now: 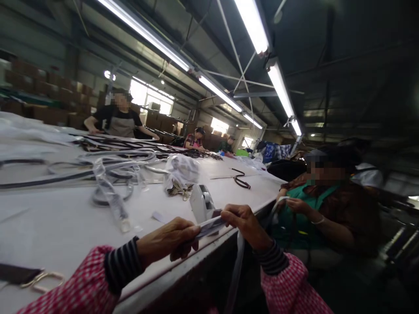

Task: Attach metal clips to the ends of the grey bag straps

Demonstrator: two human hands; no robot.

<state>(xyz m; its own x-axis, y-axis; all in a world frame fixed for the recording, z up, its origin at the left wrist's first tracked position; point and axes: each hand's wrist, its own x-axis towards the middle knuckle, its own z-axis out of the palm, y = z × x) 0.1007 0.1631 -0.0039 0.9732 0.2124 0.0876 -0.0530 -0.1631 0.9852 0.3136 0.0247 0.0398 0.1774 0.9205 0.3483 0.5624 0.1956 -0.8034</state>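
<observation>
Between my two hands a greyish strap (210, 226), which looks wrapped in clear plastic, is stretched over the table's front edge. My left hand (168, 242) grips its left end, thumb on top. Thumb and fingers of my right hand (245, 221) pinch the other end. From below my right hand a pale length (236, 270) hangs down past the edge; whether it is the same strap I cannot tell. Right behind the held strap stands a white tape dispenser (200, 203).
On the white table (65, 222) lie a bagged strap (111, 196), a plastic bag with metal clasps (181, 172), a dark strap (241, 179) and, near left, a strap with a metal ring (41, 279). A co-worker (317, 209) sits close at right; others stand farther back.
</observation>
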